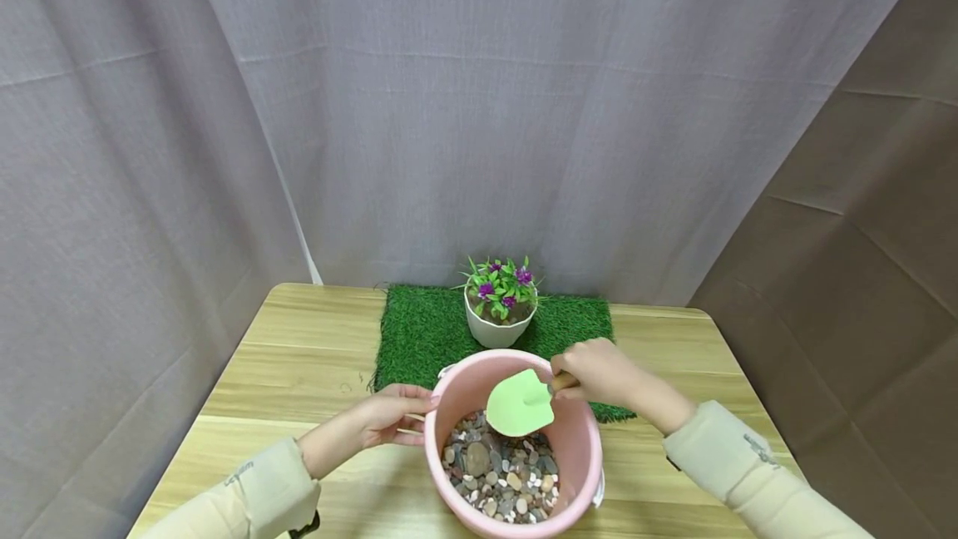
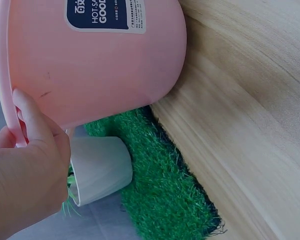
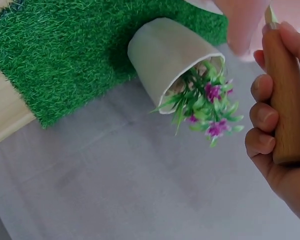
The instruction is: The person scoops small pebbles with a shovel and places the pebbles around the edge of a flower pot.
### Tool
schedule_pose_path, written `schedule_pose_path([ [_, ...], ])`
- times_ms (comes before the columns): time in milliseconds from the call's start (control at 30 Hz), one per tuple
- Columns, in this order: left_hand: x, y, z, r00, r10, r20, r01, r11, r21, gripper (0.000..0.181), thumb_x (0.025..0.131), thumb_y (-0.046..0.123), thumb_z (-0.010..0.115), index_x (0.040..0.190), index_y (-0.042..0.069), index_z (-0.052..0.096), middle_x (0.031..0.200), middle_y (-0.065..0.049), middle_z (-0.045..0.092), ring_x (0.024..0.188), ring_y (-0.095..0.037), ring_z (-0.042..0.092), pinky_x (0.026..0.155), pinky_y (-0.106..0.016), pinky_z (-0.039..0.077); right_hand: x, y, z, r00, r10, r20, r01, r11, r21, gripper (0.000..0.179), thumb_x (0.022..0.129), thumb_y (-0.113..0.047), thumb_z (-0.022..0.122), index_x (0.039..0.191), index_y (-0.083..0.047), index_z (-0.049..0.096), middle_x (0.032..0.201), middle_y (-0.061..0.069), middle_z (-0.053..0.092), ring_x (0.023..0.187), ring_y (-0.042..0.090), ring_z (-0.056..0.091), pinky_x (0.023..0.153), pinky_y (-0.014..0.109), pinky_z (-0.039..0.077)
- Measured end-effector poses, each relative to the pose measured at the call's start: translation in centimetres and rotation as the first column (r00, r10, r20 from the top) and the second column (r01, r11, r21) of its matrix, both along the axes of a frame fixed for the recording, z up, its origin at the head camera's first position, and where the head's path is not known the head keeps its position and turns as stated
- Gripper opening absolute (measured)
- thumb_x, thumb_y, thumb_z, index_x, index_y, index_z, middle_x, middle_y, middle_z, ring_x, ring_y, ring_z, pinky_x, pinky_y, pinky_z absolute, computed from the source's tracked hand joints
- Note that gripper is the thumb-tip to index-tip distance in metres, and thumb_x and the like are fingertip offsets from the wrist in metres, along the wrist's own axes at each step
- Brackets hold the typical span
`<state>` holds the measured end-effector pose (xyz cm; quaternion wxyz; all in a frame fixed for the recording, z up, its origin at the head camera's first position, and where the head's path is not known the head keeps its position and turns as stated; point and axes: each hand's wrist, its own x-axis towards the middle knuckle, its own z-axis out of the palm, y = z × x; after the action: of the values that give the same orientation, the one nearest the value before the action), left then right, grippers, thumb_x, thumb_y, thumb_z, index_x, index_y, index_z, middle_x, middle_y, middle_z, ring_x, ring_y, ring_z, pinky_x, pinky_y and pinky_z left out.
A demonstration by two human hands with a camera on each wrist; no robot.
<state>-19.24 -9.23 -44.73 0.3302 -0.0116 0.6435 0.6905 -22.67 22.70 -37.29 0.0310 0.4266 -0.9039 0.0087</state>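
A pink bucket (image 1: 582,449) stands at the front of the wooden table with many pebbles (image 1: 494,479) in its bottom. My left hand (image 1: 389,416) pinches the bucket's rim on the left side, as the left wrist view also shows. In my right hand (image 1: 599,371) is a small trowel with a light green blade (image 1: 518,407). Its wooden handle (image 3: 285,100) lies in the curled fingers in the right wrist view. The blade hangs over the far part of the bucket, above the pebbles, and hides some of them.
Behind the bucket, a white pot (image 1: 500,331) with purple flowers and green leaves stands on an artificial grass mat (image 1: 419,331). The table (image 1: 314,356) reaches back to grey curtains (image 1: 449,148). A white handle end (image 1: 599,489) juts from the bucket's right side.
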Motion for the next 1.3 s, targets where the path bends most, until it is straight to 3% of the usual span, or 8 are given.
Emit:
schedule_pose_path([
  [133,0.0,0.1,0.1,1.000,-0.003,-0.002,0.003,1.000,-0.002,0.038,0.092,0.015,0.058,0.119,-0.010,0.049,0.085,-0.001,0.062,0.076,-0.010,0.062,0.074,-0.027,0.062,0.4,-0.5,-0.5,0.997,0.073,-0.007,-0.072,0.996,0.047,0.018,0.068,-0.027,0.081,0.069,-0.022,0.064,0.066,-0.015,0.064,0.057,0.002,0.058,0.050,0.019,0.050],
  [400,0.0,0.2,0.1,1.000,0.003,0.002,-0.003,1.000,-0.006,0.039,0.091,0.016,0.059,0.119,-0.009,0.050,0.085,-0.001,0.063,0.075,-0.010,0.062,0.074,-0.026,0.062,1.2,-1.4,-1.8,0.977,0.203,-0.060,-0.192,0.970,0.149,0.028,0.061,-0.020,0.080,0.058,-0.022,0.051,0.053,-0.016,0.054,0.048,0.000,0.048,0.042,0.015,0.040],
  [667,0.0,0.3,0.0,1.000,0.004,0.007,-0.004,1.000,0.001,0.038,0.091,0.016,0.059,0.119,-0.009,0.050,0.085,-0.002,0.063,0.074,-0.009,0.062,0.073,-0.026,0.062,1.7,-2.0,-2.6,0.971,0.214,-0.104,-0.194,0.965,0.177,0.031,0.055,-0.014,0.077,0.051,-0.024,0.048,0.047,-0.016,0.047,0.045,-0.002,0.034,0.040,0.013,0.033],
  [900,0.0,0.2,-0.1,1.000,0.001,0.008,-0.001,1.000,0.005,0.036,0.092,0.016,0.058,0.119,-0.008,0.050,0.085,-0.002,0.063,0.073,-0.008,0.062,0.073,-0.025,0.062,2.2,-2.6,-4.4,0.940,0.305,-0.155,-0.273,0.942,0.197,0.020,0.058,-0.020,0.078,0.060,-0.025,0.059,0.056,-0.015,0.055,0.050,0.001,0.045,0.046,0.013,0.038],
  [1100,0.1,-0.1,-0.6,1.000,0.016,0.011,-0.016,1.000,0.022,0.023,0.092,0.017,0.058,0.108,0.000,0.055,0.082,0.000,0.062,0.073,-0.008,0.061,0.072,-0.024,0.062,2.4,-3.0,-5.8,0.947,0.287,-0.146,-0.266,0.953,0.145,0.020,0.065,-0.026,0.077,0.063,-0.023,0.057,0.057,-0.015,0.052,0.048,0.002,0.038,0.044,0.012,0.033],
  [1300,0.1,-0.2,-0.8,1.000,0.000,0.009,-0.001,0.998,0.057,0.023,0.093,0.017,0.058,0.110,0.003,0.053,0.084,0.001,0.060,0.074,-0.008,0.061,0.072,-0.024,0.062,2.8,-3.1,-5.9,0.962,0.251,-0.107,-0.245,0.967,0.065,0.021,0.071,-0.039,0.077,0.074,-0.023,0.064,0.067,-0.015,0.060,0.055,-0.001,0.050,0.050,0.011,0.042],
])
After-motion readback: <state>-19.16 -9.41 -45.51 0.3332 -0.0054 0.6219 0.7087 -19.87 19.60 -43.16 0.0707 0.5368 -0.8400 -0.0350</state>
